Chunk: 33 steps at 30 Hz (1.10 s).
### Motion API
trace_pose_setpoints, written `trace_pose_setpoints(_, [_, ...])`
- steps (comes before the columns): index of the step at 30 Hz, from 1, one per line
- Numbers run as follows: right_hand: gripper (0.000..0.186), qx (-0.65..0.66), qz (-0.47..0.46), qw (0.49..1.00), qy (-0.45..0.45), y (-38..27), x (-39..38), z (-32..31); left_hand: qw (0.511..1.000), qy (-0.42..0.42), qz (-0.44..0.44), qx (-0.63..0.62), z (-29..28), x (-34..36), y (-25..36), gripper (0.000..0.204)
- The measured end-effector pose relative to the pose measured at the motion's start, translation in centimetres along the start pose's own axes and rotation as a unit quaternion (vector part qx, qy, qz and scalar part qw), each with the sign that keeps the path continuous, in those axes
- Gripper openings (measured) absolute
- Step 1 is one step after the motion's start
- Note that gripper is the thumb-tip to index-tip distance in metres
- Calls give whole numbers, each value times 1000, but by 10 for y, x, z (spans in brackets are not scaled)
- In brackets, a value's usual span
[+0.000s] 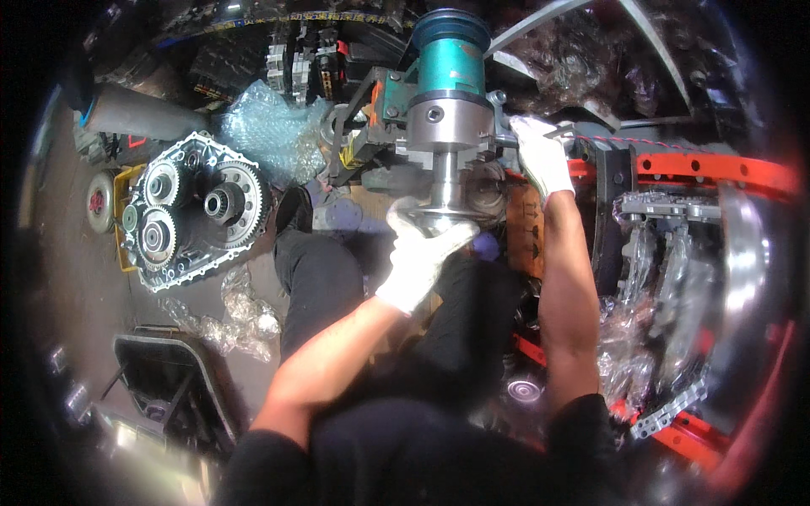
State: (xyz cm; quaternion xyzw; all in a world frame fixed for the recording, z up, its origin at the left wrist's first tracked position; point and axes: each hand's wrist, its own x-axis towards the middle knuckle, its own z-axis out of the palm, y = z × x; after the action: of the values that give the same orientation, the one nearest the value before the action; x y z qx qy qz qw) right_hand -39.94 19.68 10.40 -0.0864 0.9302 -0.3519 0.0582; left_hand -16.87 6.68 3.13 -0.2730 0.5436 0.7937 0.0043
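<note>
Flanged metal shaft (445, 175), its far end in the chuck (451, 124) at centre: probably heavy, rigid and slick, best held by the near flange (444, 214). Left hand (418, 259) cups that flange; right hand (542, 157) is right of the chuck, grip unclear.

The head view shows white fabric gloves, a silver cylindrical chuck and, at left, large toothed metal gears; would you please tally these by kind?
White fabric gloves: 2
Silver cylindrical chuck: 1
Large toothed metal gears: 3
Total: 6
</note>
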Motion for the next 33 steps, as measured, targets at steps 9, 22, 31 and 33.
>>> trace_pose_setpoints(9, [38, 15, -70, 991, -113, -42, -20, -29, 999, 13, -43, -2, -1, -3, 4, 120])
trace_pose_setpoints(22, [42, 73, -32, 985, -152, -17, -10, -26, 996, 14, -75, 44, -2, 1, 4, 117])
trace_pose_setpoints(31, [42, 129, -129, 980, -80, 9, -5, -2, 997, 16, -62, 47, 1, 3, -7, 116])
trace_pose_setpoints(33, [43, 148, -137, 975, -93, 11, -5, -1, 998, 25, -49, 44, 0, 2, 0, 116])
